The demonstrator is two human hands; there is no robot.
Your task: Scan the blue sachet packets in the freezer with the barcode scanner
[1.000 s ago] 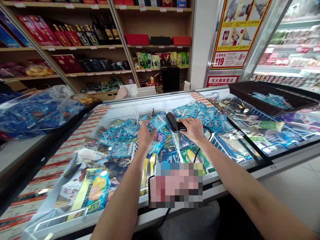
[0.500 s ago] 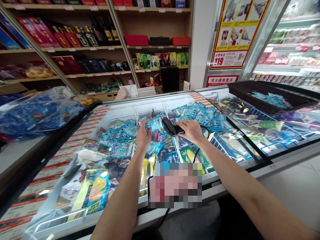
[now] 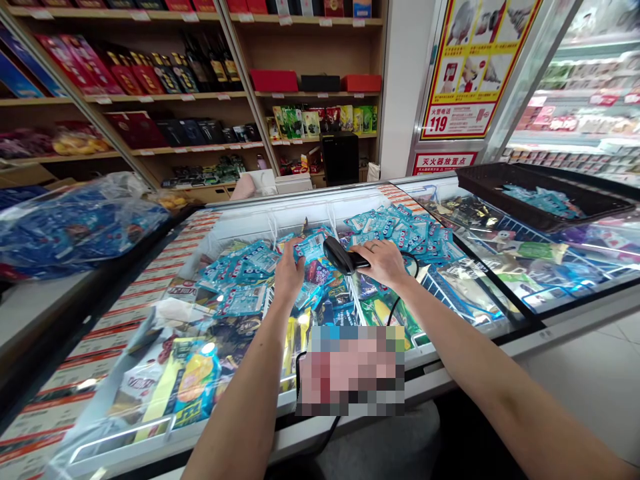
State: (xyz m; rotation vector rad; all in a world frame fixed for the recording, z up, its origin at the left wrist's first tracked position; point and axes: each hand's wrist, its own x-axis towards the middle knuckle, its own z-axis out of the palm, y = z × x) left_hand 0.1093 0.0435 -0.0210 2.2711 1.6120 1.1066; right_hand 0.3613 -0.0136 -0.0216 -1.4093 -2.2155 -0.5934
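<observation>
My left hand (image 3: pixel 289 273) grips a light-blue ice-cream packet (image 3: pixel 310 247) and holds it up over the open chest freezer (image 3: pixel 300 207). My right hand (image 3: pixel 383 261) is closed around a black corded barcode scanner (image 3: pixel 338 255), whose head points left at that packet from a short distance. Its black cable (image 3: pixel 395 303) runs down toward me. Heaps of the same blue packets (image 3: pixel 240 270) fill the freezer baskets to the left and behind my right hand (image 3: pixel 405 230).
Darker and yellow packets (image 3: pixel 193 377) lie under the glass lid at near left. A black tray (image 3: pixel 540 193) with blue packets sits on the right freezer lid. A clear bag of blue packets (image 3: pixel 75 223) rests at left. Shelves of boxes and bottles (image 3: pixel 200 67) stand behind.
The scanner has moved a little left and closer to the packet, which my left hand has raised slightly. Over the last half second almost nothing has shifted.
</observation>
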